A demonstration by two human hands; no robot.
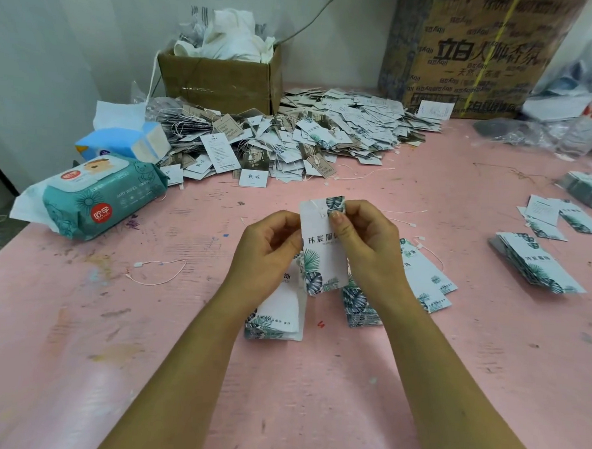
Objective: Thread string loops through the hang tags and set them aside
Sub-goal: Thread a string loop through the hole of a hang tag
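I hold a white hang tag [322, 256] with green leaf print upright over the pink table [143, 353]. My left hand [269, 253] grips its left edge. My right hand [369, 242] pinches the tag's top right corner, where a thin white string [317, 208] passes through the hole. Under my hands lie small stacks of the same tags [279, 312], and another stack [425, 275] sits to the right. Loose string loops [158, 272] lie on the table to the left.
A big heap of strung tags [292, 141] spreads along the back, in front of a small cardboard box [220, 79]. A wet-wipes pack [97, 196] and tissue pack [124, 139] sit at left. A large carton [468, 55], plastic bags and more tag stacks [536, 261] are at right.
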